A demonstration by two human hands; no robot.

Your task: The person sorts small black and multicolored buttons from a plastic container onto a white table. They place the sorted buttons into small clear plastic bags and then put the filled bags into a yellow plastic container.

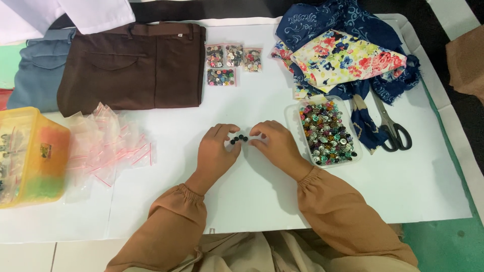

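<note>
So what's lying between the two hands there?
A few small dark buttons sit on the white table between the left hand and right hand, fingertips touching them, in the head view.

both arms are covered by long sleeves of a plain tan-brown cloth, matte and soft-looking, with no print or pattern. each sleeve is cut full and loose, so the fabric puffs out and falls into broad folds along the forearm. at the wrist each one narrows into a gathered, elastic-looking cuff with fine puckers all round, and the cloth balloons just above it. the left hand (216, 150) and the right hand (278, 144) are bare below the cuffs, with no gloves, rings, watch or bracelet to be seen. at the bottom edge, between the sleeves, lies lighter beige cloth in soft creases, part of the same person's clothing.
</note>
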